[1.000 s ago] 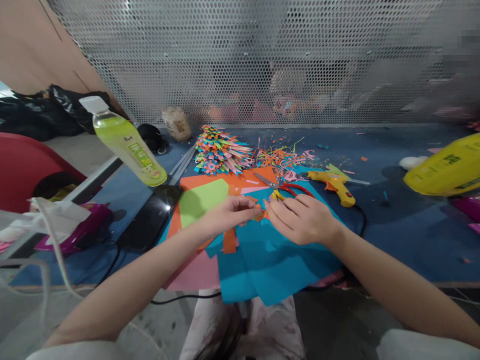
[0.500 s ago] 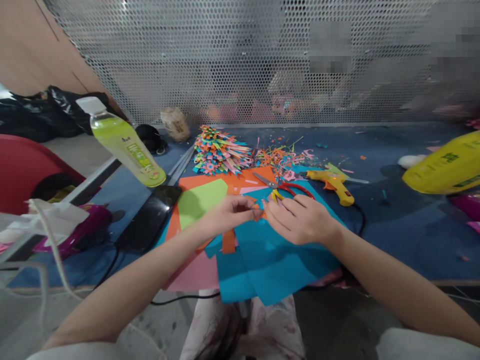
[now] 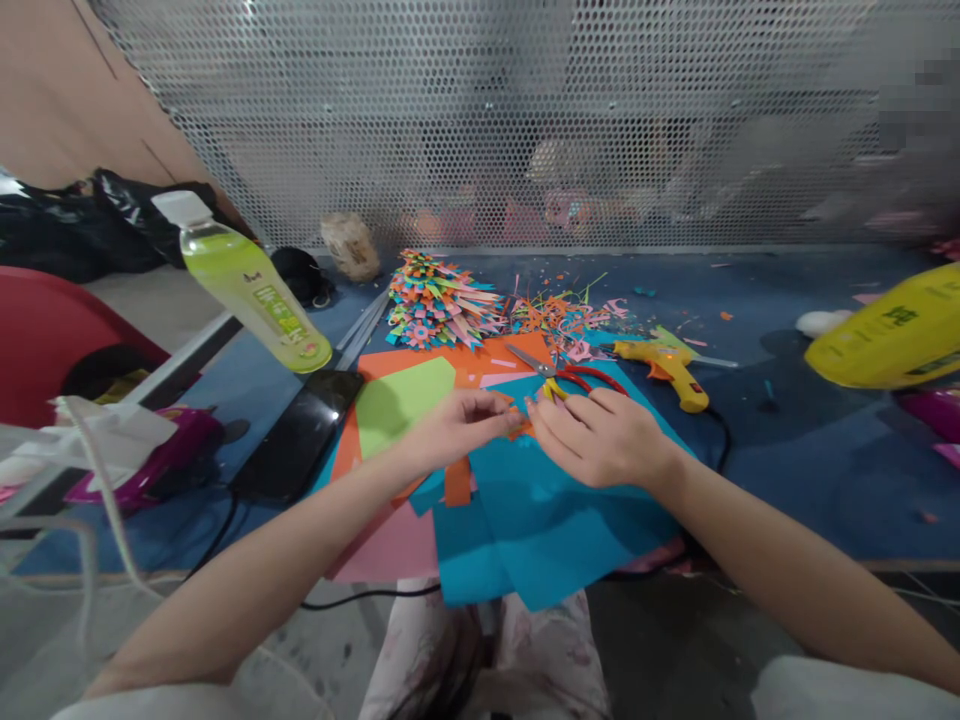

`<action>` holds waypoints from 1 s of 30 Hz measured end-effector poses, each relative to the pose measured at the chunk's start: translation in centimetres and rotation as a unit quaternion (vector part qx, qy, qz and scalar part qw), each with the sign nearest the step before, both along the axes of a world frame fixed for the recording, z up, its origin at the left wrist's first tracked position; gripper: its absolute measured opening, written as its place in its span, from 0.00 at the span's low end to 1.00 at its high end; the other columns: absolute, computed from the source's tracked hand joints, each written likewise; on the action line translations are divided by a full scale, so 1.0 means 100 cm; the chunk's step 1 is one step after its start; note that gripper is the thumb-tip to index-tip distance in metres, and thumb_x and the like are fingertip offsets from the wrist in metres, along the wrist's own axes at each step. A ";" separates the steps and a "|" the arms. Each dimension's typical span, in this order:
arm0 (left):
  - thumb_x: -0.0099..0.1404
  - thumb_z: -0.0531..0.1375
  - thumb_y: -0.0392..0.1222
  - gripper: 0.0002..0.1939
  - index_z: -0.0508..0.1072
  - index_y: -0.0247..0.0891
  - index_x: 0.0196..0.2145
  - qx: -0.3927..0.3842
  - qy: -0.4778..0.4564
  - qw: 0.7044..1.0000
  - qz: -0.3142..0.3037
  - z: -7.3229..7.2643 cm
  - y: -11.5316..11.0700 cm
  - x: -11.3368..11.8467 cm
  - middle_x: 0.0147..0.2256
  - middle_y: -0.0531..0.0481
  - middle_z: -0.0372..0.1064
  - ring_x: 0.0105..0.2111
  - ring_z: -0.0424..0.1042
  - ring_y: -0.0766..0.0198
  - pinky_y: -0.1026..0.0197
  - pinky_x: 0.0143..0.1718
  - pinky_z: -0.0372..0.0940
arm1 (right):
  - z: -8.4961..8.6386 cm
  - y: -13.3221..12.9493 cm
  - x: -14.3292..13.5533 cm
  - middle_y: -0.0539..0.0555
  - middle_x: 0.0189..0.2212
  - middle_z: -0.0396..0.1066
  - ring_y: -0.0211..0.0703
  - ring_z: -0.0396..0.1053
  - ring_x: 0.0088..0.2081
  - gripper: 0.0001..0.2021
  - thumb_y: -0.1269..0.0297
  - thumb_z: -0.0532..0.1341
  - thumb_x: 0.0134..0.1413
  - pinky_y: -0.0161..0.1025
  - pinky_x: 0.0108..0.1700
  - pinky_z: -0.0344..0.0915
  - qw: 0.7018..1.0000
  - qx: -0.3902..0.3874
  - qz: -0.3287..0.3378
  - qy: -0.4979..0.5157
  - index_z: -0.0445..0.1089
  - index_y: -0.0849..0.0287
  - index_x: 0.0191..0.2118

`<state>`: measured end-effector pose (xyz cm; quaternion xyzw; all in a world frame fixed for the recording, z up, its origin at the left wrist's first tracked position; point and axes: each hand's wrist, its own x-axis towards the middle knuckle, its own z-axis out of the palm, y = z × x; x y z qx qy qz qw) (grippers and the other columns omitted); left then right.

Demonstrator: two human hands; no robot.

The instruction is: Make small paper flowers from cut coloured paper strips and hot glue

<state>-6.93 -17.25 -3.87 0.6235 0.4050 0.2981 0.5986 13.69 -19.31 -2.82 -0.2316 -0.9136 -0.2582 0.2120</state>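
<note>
Between my two hands is a small piece of orange paper (image 3: 519,424), mostly covered by fingers. My left hand (image 3: 469,428) pinches it from the left with thumb and forefinger. From the right, the curled fingers of my right hand (image 3: 600,438) close on its other end; their tips are partly hidden. Just behind lie scissors (image 3: 546,371) with red and yellow handles, the blades pointing left. Below the hands are overlapping sheets of blue paper (image 3: 555,530), with a green sheet (image 3: 401,395) and an orange strip (image 3: 457,483) to the left.
A cone of folded colored paper (image 3: 442,305) stands behind, beside a heap of paper scraps (image 3: 562,318). A yellow glue gun (image 3: 667,368) lies on the right, its cord trailing. A drink bottle (image 3: 251,285) and a phone (image 3: 296,435) are on the left. A perforated metal panel (image 3: 487,120) closes the back.
Both hands stay nearly in place over the paper. The fingertips shift slightly around the orange piece, and everything else lies as before.
</note>
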 end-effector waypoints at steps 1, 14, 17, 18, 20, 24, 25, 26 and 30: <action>0.53 0.63 0.56 0.19 0.70 0.34 0.23 -0.004 -0.001 1.000 0.008 -0.001 0.000 -0.001 0.19 0.56 0.60 0.20 0.57 0.72 0.66 0.23 0.53 | 0.000 0.000 0.000 0.56 0.35 0.76 0.39 0.66 0.30 0.11 0.71 0.53 0.60 0.41 0.26 0.49 1.000 0.012 0.003 0.000 0.73 0.58 0.37; 0.56 0.63 0.50 0.15 0.66 0.36 0.27 0.106 -0.032 0.986 0.124 0.001 0.009 -0.007 0.22 0.56 0.61 0.22 0.61 0.71 0.66 0.25 0.57 | -0.015 0.017 -0.009 0.44 0.17 0.55 0.31 0.53 0.18 0.12 0.58 0.59 0.51 0.31 0.20 0.50 0.789 -0.489 -0.070 0.366 0.58 0.57 0.23; 0.56 0.64 0.46 0.14 0.68 0.36 0.36 0.124 -0.061 0.984 0.109 -0.003 0.009 -0.007 0.30 0.52 0.67 0.28 0.67 0.69 0.65 0.29 0.63 | -0.017 0.019 -0.010 0.44 0.17 0.54 0.31 0.53 0.18 0.13 0.56 0.60 0.50 0.32 0.20 0.48 0.743 -0.550 -0.062 0.377 0.59 0.58 0.24; 0.56 0.64 0.45 0.15 0.69 0.36 0.39 0.123 -0.072 0.985 0.099 -0.003 0.009 -0.007 0.33 0.51 0.69 0.30 0.68 0.68 0.64 0.31 0.64 | -0.018 0.019 -0.011 0.44 0.17 0.54 0.31 0.53 0.18 0.14 0.55 0.61 0.49 0.32 0.20 0.48 0.737 -0.562 -0.053 0.373 0.59 0.58 0.24; 0.56 0.64 0.44 0.16 0.69 0.36 0.41 0.116 -0.088 0.986 0.085 -0.003 0.007 -0.006 0.36 0.48 0.71 0.33 0.70 0.67 0.63 0.33 0.65 | -0.018 0.018 -0.011 0.44 0.18 0.54 0.31 0.53 0.19 0.14 0.55 0.61 0.49 0.32 0.21 0.49 0.734 -0.577 -0.035 0.356 0.59 0.58 0.24; 0.55 0.65 0.42 0.13 0.71 0.36 0.37 0.111 -0.090 0.986 0.088 0.001 0.005 -0.005 0.37 0.47 0.73 0.35 0.72 0.64 0.62 0.36 0.67 | -0.016 0.017 -0.011 0.46 0.20 0.57 0.32 0.54 0.21 0.14 0.54 0.59 0.51 0.33 0.23 0.52 0.756 -0.570 -0.025 0.322 0.59 0.58 0.24; 0.54 0.66 0.42 0.13 0.71 0.35 0.36 0.110 -0.087 0.986 0.092 0.002 0.005 -0.005 0.36 0.47 0.73 0.36 0.72 0.64 0.62 0.36 0.67 | -0.016 0.017 -0.011 0.46 0.20 0.57 0.32 0.54 0.22 0.15 0.54 0.59 0.51 0.33 0.23 0.52 0.759 -0.568 -0.025 0.317 0.59 0.58 0.24; 0.53 0.66 0.42 0.13 0.72 0.35 0.36 0.107 -0.085 0.986 0.095 0.002 0.005 -0.005 0.36 0.47 0.73 0.35 0.73 0.64 0.62 0.36 0.68 | -0.016 0.017 -0.012 0.46 0.20 0.57 0.32 0.54 0.22 0.15 0.53 0.58 0.51 0.33 0.23 0.52 0.760 -0.568 -0.025 0.315 0.58 0.58 0.24; 0.52 0.67 0.41 0.14 0.72 0.35 0.35 0.113 -0.073 0.986 0.097 0.001 0.006 -0.006 0.33 0.48 0.74 0.35 0.73 0.64 0.62 0.38 0.68 | -0.019 0.017 -0.012 0.46 0.19 0.56 0.32 0.53 0.21 0.16 0.52 0.57 0.53 0.32 0.23 0.52 0.760 -0.572 -0.022 0.309 0.59 0.58 0.24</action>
